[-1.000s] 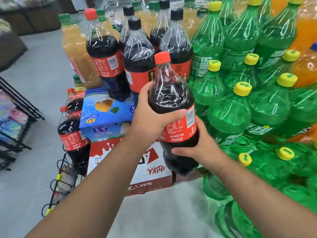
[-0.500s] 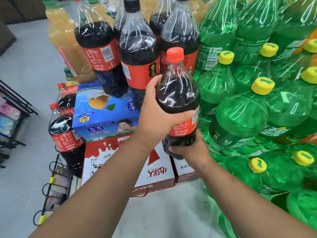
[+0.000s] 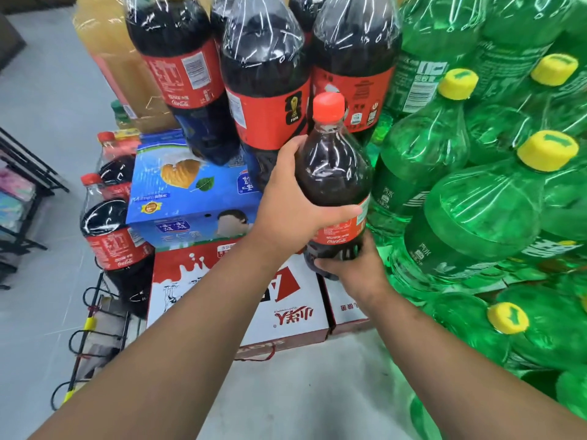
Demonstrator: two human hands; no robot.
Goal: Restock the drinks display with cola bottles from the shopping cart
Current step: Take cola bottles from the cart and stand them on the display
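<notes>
One upright cola bottle, neck upward

A large cola bottle, red-capped, red-labelled, dark and full, is held upright just before the shrink-wrapped cola bottles, left hand round its middle, right hand cupping its base.

A person holds a cola bottle with a red cap up straight. The left hand wraps round its middle and the right hand grips it at the bottom. Right behind it stand wrapped cola bottles in shiny plastic, and just beside it on the right is a pile of green bottles with yellow caps. To the left, a blue box sits on a red and white box, with loose cola bottles standing next to them.
</notes>
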